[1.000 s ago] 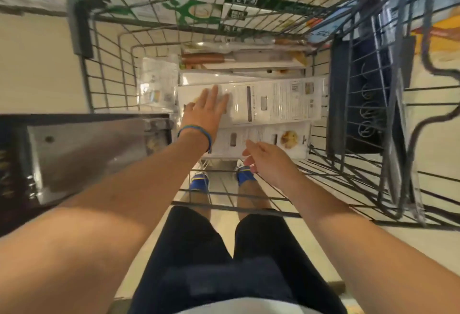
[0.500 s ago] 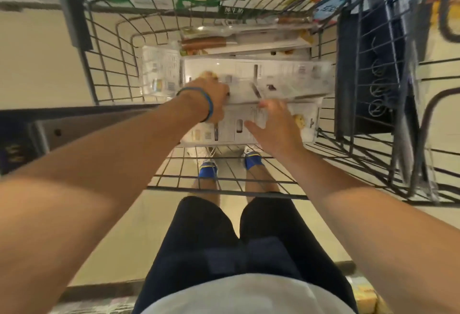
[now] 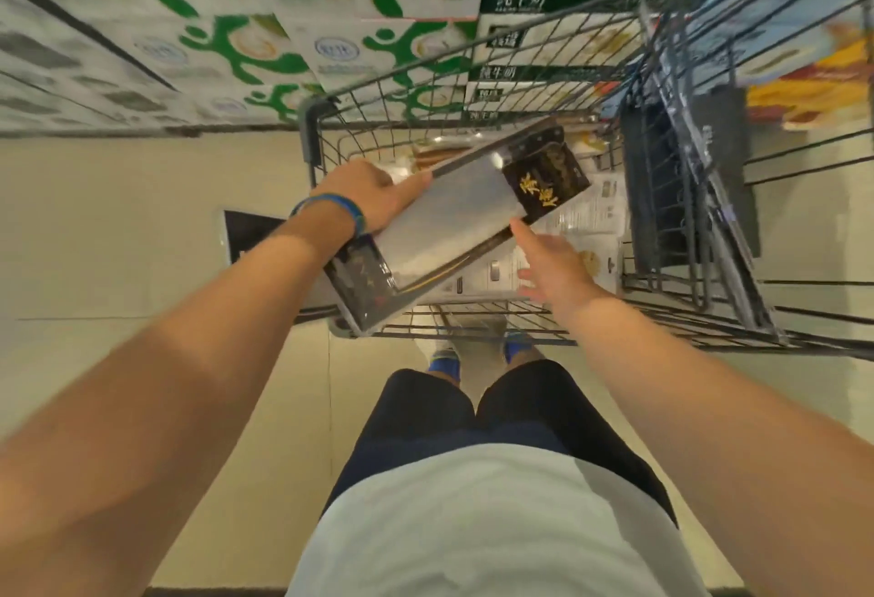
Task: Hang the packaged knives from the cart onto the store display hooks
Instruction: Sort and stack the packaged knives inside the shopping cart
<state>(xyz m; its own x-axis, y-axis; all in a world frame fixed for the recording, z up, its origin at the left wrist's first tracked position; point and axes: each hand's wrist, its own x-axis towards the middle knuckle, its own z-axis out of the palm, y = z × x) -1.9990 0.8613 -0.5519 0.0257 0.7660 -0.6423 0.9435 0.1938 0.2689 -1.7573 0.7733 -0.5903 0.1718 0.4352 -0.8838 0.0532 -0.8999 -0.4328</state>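
Note:
My left hand (image 3: pixel 373 197) grips a packaged cleaver (image 3: pixel 454 218) by its long upper edge and holds it tilted above the wire cart (image 3: pixel 473 62). The pack shows a wide steel blade and a black card with gold lettering. My right hand (image 3: pixel 551 268) hovers open just below the pack's lower right edge, fingers spread, one fingertip close to it. Further knife packs (image 3: pixel 591 213) with white printed backs lie flat in the cart basket underneath. No display hooks are in view.
Stacked milk cartons (image 3: pixel 284 43) with green print fill the shelving beyond the cart. A folded child seat panel (image 3: pixel 681 199) stands at the cart's right side. A dark flat item (image 3: pixel 250 237) lies left of the cart. Beige floor surrounds my legs.
My left hand has lifted a pack out of the cart and turned it face up, showing the cleaver. My right hand has come off the packs. The view has tilted up.

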